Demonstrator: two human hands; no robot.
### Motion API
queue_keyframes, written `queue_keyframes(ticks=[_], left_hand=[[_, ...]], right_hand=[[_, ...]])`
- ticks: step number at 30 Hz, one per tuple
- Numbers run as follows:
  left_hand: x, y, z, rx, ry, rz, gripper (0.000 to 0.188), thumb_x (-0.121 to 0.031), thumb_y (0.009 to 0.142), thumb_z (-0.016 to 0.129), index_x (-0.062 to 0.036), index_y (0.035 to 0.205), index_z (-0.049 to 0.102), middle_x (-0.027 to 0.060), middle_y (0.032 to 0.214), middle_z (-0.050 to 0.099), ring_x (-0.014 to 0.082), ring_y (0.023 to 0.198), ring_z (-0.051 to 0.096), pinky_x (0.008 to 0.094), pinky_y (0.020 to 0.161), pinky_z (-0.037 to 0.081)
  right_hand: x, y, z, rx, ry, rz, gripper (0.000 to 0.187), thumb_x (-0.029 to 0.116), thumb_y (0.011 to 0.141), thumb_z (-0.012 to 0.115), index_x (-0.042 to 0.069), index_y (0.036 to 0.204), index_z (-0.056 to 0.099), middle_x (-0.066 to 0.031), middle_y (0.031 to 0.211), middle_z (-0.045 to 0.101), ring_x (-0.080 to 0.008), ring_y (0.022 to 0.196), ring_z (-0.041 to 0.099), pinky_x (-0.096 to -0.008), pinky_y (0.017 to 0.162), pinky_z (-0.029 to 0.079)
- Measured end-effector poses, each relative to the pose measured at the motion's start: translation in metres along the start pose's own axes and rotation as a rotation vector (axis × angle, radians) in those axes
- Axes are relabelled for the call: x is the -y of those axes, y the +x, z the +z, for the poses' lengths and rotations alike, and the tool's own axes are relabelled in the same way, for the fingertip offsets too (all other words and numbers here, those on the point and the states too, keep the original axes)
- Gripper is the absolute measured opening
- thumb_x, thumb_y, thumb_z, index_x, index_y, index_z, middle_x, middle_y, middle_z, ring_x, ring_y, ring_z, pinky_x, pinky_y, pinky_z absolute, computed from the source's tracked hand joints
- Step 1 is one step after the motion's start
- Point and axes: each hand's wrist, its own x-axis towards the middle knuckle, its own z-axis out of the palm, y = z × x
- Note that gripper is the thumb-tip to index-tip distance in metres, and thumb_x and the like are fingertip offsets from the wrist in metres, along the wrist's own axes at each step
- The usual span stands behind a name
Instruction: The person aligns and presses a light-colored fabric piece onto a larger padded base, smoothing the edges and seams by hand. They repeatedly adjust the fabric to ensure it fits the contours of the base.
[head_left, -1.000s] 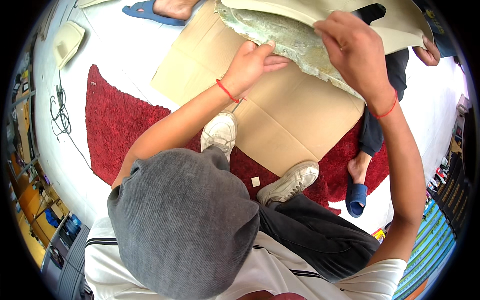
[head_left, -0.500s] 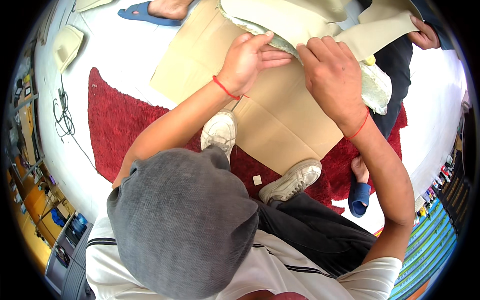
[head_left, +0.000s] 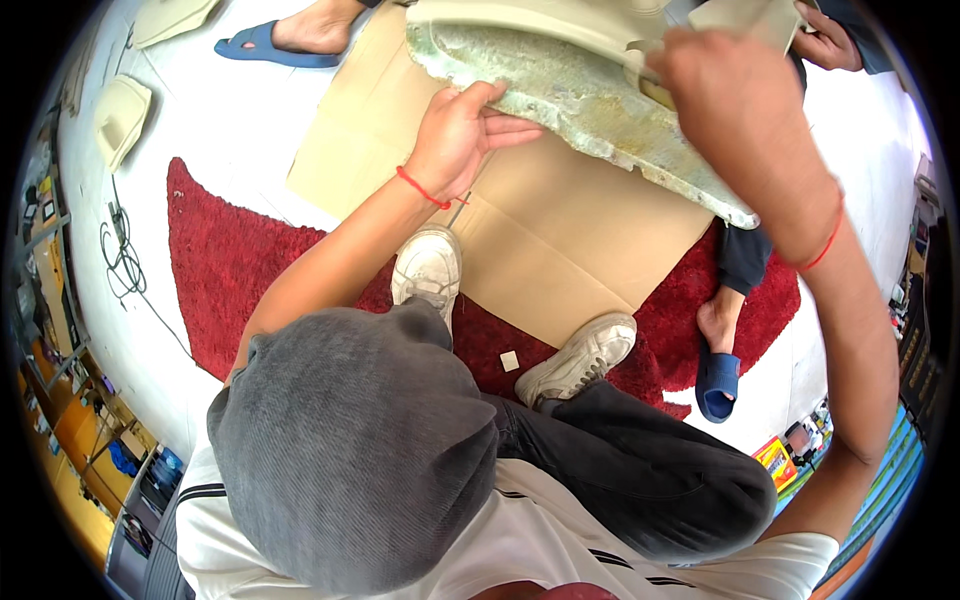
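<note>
A foam pad (head_left: 560,85), mottled green and yellowish, lies at the top with a smooth beige cover (head_left: 540,18) over its far part. At the pad's near left edge, my left hand (head_left: 455,140) is palm up with its fingers stretched out. Its thumb touches the rim. Farther right, my right hand (head_left: 725,85) is raised, blurred and closed on the edge of the beige cover, and its fingertips are partly hidden. Another person's hand (head_left: 828,40) holds a flap of that cover (head_left: 750,20) at the upper right.
Under the pad lies a cardboard sheet (head_left: 560,230) on a red rug (head_left: 250,270). My shoes (head_left: 580,360) rest at its near edge. Feet in blue slippers (head_left: 718,385) stand nearby. Beige molded pieces (head_left: 122,122) and a black cable (head_left: 122,260) lie at the left.
My right hand has moved up and right with the cover edge, and much more of the foam pad's underside shows. My left hand has shifted slightly left and down along the rim.
</note>
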Motion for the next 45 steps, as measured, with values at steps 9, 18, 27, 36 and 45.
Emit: queue_keyframes(ticks=[9, 18, 27, 36, 45], left_hand=[[0.011, 0.002, -0.015, -0.006, 0.016, -0.083, 0.036, -0.015, 0.104, 0.048, 0.0175, 0.120, 0.048, 0.0285, 0.120, 0.060, 0.0431, 0.103, 0.071, 0.0475, 0.094, 0.062], [-0.005, 0.006, -0.020, 0.089, 0.082, -0.068, 0.041, -0.019, 0.107, 0.047, 0.0154, 0.129, 0.045, 0.0291, 0.124, 0.061, 0.0421, 0.105, 0.070, 0.0484, 0.098, 0.060], [0.004, -0.002, -0.024, 0.038, 0.073, -0.100, 0.040, -0.018, 0.106, 0.048, 0.0136, 0.131, 0.045, 0.0283, 0.127, 0.060, 0.0418, 0.109, 0.069, 0.0483, 0.099, 0.060], [0.009, 0.000, -0.023, 0.094, 0.071, -0.101, 0.039, -0.018, 0.105, 0.048, 0.0118, 0.132, 0.049, 0.0252, 0.129, 0.061, 0.0397, 0.111, 0.069, 0.0479, 0.100, 0.059], [0.002, -0.007, -0.017, 0.084, 0.170, -0.117, 0.035, -0.014, 0.104, 0.049, 0.0102, 0.128, 0.055, 0.0216, 0.123, 0.066, 0.0348, 0.107, 0.072, 0.0452, 0.098, 0.060]], right_hand=[[0.004, -0.038, 0.048, -0.104, 0.091, 0.025, 0.007, 0.002, 0.075, 0.063, 0.008, 0.078, 0.067, -0.0074, 0.083, 0.063, -0.0255, 0.086, 0.065, -0.0379, 0.076, 0.049], [0.002, -0.040, 0.031, -0.034, 0.089, -0.048, 0.007, 0.005, 0.075, 0.064, 0.010, 0.079, 0.065, -0.0045, 0.086, 0.061, -0.0221, 0.093, 0.063, -0.0379, 0.083, 0.047], [0.053, -0.016, 0.029, 0.036, 0.268, 0.153, 0.023, 0.014, 0.074, 0.076, 0.001, 0.090, 0.064, -0.0135, 0.092, 0.068, -0.0299, 0.094, 0.069, -0.0412, 0.078, 0.058], [0.032, 0.031, 0.040, 0.768, 0.593, 0.124, 0.114, 0.046, 0.077, 0.083, -0.006, 0.159, 0.025, -0.0325, 0.162, 0.030, -0.0426, 0.139, 0.050, -0.0405, 0.116, 0.042], [0.033, 0.087, 0.030, 0.912, 0.615, 0.057, 0.126, 0.069, 0.071, 0.078, -0.015, 0.153, 0.032, -0.0359, 0.150, 0.046, -0.0421, 0.136, 0.053, -0.0394, 0.113, 0.043]])
